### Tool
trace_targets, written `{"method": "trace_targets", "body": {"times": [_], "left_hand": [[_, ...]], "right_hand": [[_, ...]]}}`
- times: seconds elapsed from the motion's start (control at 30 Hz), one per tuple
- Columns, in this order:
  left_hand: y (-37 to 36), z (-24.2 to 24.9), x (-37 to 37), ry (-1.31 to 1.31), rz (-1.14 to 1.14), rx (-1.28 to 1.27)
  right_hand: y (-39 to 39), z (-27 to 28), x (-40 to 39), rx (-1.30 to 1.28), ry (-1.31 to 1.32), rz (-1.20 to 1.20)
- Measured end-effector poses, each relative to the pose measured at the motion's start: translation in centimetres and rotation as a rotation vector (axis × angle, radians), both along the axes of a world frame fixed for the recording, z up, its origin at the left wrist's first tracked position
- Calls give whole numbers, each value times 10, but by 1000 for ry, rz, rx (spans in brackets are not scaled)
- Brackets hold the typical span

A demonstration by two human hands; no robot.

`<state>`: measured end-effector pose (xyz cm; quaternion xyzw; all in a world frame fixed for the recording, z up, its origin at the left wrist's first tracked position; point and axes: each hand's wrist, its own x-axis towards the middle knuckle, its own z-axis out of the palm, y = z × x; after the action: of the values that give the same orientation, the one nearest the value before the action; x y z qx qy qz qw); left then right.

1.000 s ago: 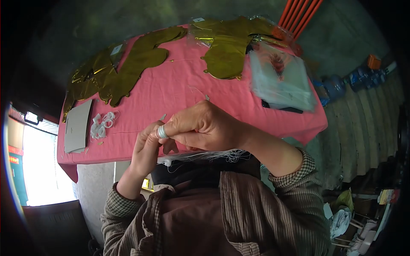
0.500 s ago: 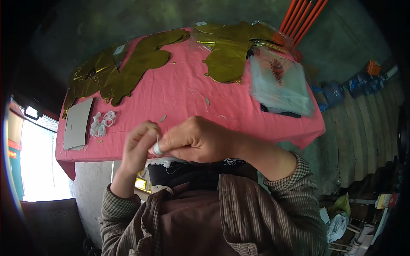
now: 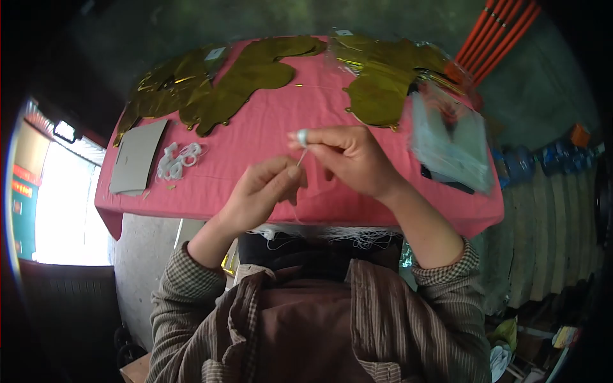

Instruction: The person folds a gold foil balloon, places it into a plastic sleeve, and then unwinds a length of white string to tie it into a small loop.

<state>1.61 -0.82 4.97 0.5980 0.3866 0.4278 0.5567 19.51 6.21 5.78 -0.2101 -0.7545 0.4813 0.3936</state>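
White string is wound in a small band around the index finger of my right hand. That finger points left, and the thumb is bent in beneath it. Below and to the left, my left hand pinches the strand running down from the winding. A loose end trails under the left hand. Both hands are above the front part of the pink tablecloth. Several small coils of white string lie left of my hands, and more loose white strands hang at my lap.
Flat gold foil shapes lie along the table's back left, with another gold foil piece at the back right. A stack of grey cards sits left, clear plastic bags right. Orange poles and blue bottles are beyond.
My hands have moved apart, the right one up and away, so a strand now shows between them. The view has shifted, with the table appearing farther right.
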Motion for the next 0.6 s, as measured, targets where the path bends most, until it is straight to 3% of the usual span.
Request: {"method": "trace_targets", "body": {"times": [0.03,0.07,0.13,0.17,0.2,0.23,0.27,0.4,0.47,0.5,0.57,0.6], "left_hand": [[5,1,-6,-77,0,10],[12,2,-13,-155,1,22],[20,-3,-14,-199,56,63],[22,-5,-11,-135,106,30],[24,-10,-8,-71,153,-3],[25,-22,-8,-109,71,0],[23,-20,-7,-108,73,0],[18,4,-5,-30,68,17],[22,6,-11,-64,125,31],[29,3,-16,-32,167,65],[32,-7,-19,-37,182,66],[30,-12,-14,2,189,28]], "right_hand": [[3,-1,3,18,-210,-38],[3,1,5,20,-208,-20],[-1,4,7,-257,-280,272],[-1,3,3,-257,-281,282],[0,2,-1,-287,-69,282],[2,1,-3,-317,144,276],[4,3,-4,-230,57,136],[15,-10,-4,-47,-7,-34],[13,-11,-1,-270,-247,136],[13,-11,-2,-269,-247,147],[13,-11,-3,-423,39,387],[14,-10,-5,-421,38,393]]}}
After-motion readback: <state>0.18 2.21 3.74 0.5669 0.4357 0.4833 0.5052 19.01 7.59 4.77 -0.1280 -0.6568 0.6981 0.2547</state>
